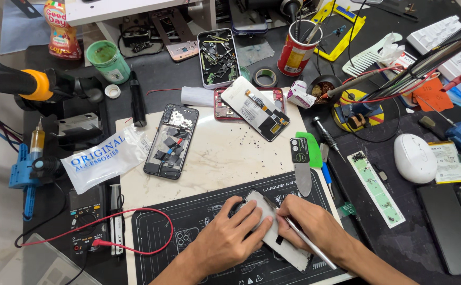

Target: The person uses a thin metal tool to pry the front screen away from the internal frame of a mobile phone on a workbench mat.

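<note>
My left hand [229, 235] presses flat on a white phone panel [288, 253] that lies tilted on the black repair mat [188, 227]. My right hand [315, 224] grips a thin metal tool [304, 240] like a pen, its tip at the panel's upper edge near my left fingertips. An opened black phone [171, 140] with exposed internals lies on the white mat [225, 158] behind. A second opened phone [257, 108] rests across a red one at the back.
A multimeter [85, 219] with red leads sits at the left, beside a clear accessory bag [104, 158]. A metal spatula [302, 163], green pry card, screwdriver [326, 136], white mouse [415, 157], parts tray [219, 57] and red cup of tools [297, 50] crowd the right and back.
</note>
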